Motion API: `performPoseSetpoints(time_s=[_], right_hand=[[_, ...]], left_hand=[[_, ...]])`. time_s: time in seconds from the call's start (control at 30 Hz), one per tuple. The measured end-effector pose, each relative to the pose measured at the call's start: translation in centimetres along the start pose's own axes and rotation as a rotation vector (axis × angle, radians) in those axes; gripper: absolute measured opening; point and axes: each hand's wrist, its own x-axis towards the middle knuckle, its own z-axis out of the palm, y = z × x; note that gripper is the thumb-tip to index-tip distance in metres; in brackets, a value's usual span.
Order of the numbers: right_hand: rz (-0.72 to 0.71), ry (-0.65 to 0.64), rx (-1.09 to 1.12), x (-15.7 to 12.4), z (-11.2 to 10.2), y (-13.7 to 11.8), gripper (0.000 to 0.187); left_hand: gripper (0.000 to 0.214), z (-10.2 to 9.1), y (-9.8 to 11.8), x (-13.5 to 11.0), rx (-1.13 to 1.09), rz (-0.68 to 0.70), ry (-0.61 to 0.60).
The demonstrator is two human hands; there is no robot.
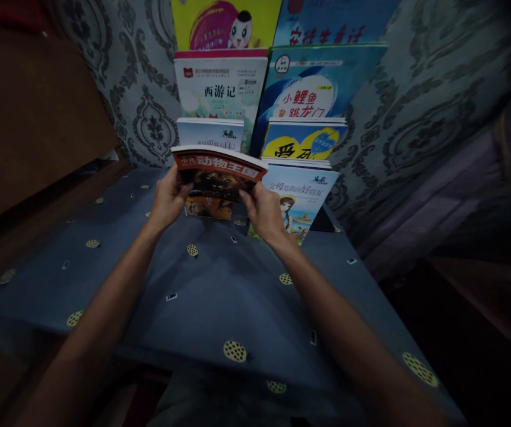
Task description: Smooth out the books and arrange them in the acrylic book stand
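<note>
My left hand and my right hand grip a children's animal book by its two sides, thumbs on the front. Its cover is dark with a red-orange top band, white Chinese lettering and an animal's face. The book is tilted, its white top page edge showing. Just beneath it an orange picture cover shows; whether that is a separate book I cannot tell. Behind is a pale blue book, partly hidden by the held one. Close by my right hand stands a light blue book with a drawn girl.
More books rise in tiers behind: a yellow-and-blue one, a white-and-green one, a blue carp story book, and a yellow one at the top. They stand on a table with a blue patterned cloth, against a damask-patterned wall.
</note>
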Motion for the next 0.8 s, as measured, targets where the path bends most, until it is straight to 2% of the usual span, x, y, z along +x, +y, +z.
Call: performPoseSetpoints(time_s=[0.2, 0.8], right_hand=[[0.037, -0.049, 0.01, -0.1, 0.6, 0.0, 0.027], [0.039, -0.102, 0.066, -0.3, 1.8, 0.3, 0.023]], left_hand=[[0.041, 0.0, -1.5, -0.2, -0.023, -0.006, 0.009], [0.044, 0.1, -3.8, -0.5, -0.065, -0.062, -0.006]])
